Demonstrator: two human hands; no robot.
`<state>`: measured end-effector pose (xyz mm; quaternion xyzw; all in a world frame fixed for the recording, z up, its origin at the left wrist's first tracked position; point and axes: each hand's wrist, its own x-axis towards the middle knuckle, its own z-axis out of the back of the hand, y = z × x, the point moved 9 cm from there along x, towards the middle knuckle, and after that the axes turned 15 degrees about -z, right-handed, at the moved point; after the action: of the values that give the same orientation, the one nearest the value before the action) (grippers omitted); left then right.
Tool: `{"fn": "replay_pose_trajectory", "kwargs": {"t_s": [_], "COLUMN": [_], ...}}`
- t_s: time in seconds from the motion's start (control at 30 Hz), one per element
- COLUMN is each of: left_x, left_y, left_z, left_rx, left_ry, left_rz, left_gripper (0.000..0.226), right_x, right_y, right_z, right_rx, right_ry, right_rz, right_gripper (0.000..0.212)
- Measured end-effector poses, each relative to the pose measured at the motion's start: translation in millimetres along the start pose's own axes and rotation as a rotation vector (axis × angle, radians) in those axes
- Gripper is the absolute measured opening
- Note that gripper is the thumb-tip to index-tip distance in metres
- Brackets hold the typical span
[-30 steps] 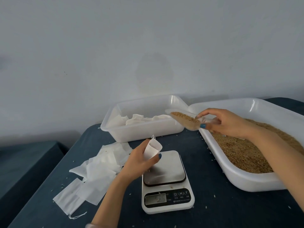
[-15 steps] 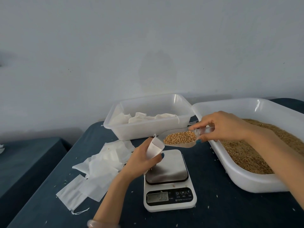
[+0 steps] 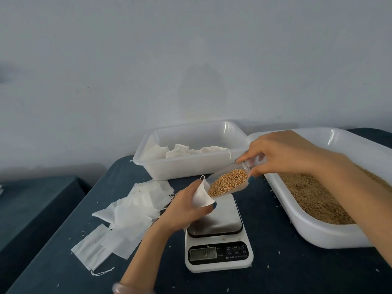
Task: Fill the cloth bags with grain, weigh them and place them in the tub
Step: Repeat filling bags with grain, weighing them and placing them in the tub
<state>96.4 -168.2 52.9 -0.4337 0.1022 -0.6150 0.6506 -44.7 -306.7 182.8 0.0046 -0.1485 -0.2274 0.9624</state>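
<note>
My left hand (image 3: 186,209) is wrapped around a little bag (image 3: 201,197), held open over the back corner of the scale (image 3: 218,251). My right hand (image 3: 282,153) pinches a clear scoop (image 3: 240,188) of grain (image 3: 228,183), its lip at the bag's mouth. The tray (image 3: 314,234) sits to the right, the tub (image 3: 191,168) behind, and the spare bags (image 3: 131,213) to the left. There is open counter (image 3: 297,270) by the near edge.
</note>
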Motion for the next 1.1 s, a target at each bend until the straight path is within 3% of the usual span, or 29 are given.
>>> {"fn": "replay_pose_trajectory", "kwargs": {"t_s": [0.5,1.1], "left_x": [1.6,-0.8], "left_y": [-3.4,-13.7], "left_z": [-6.8,-6.5], "left_rx": [-0.094,-0.276], "left_ry": [0.017,-0.006], "left_rz": [0.001,0.007], "left_gripper": [0.038,0.030], "right_x": [-1.2,-7.3], "right_y": [21.4,14.1], "right_z": [23.3,27.2], "right_rx": [-0.288,-0.214], "right_ry": [-0.130,-0.167], "right_rz": [0.096,0.058], "right_gripper": [0.048,0.057]}}
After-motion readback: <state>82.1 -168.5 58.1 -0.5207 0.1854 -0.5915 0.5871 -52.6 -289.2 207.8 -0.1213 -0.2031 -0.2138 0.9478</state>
